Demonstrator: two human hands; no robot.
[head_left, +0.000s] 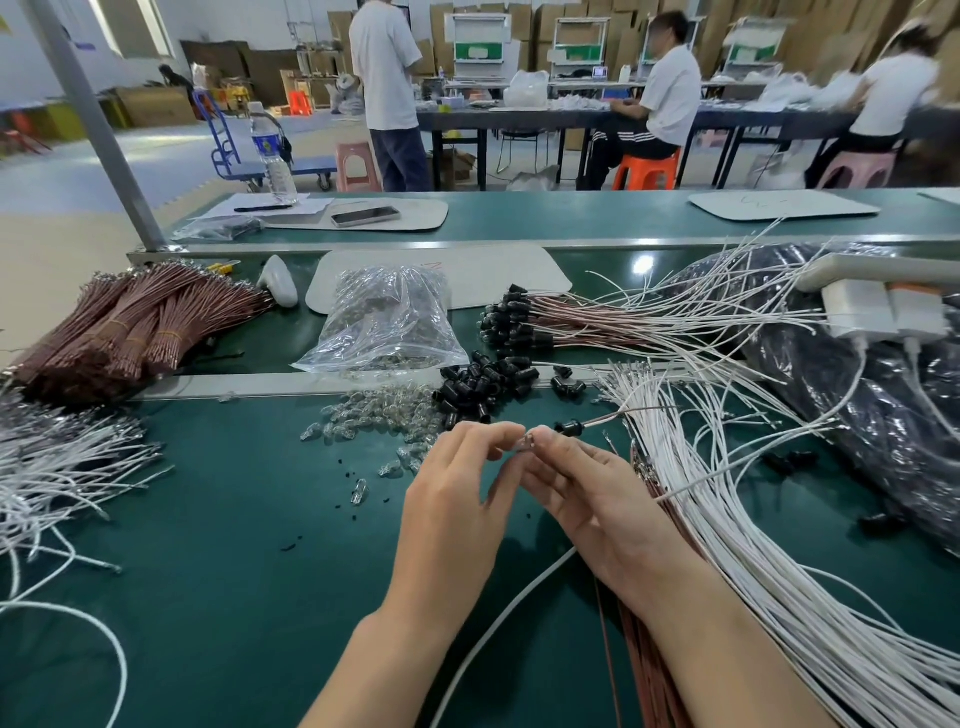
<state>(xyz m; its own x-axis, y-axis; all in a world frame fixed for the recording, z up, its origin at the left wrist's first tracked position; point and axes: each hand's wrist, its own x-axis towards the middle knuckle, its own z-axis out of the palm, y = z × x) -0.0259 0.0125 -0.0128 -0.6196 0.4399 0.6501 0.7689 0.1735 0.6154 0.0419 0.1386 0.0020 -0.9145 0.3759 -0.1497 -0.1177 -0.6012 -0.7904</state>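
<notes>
Near the middle of the green worktop (234, 571), the left hand (457, 499) and the right hand (597, 499) meet fingertip to fingertip, both pinching a small clear glass bulb (527, 445) held just above the surface. A black plastic socket on a thin brown-and-white lead (569, 427) lies just beyond the right fingertips; whether that hand also grips the lead is hidden.

The step looks like seating bulb into socket. To do it well, hold the glass lightly by its sides and line up its base with the socket mouth. Push straight, not at a slant, because thin glass cracks under twist. Keep clear of the loose heap of clear bulbs (374, 415) and the bundle of white wires (727, 519) towards the right edge.
</notes>
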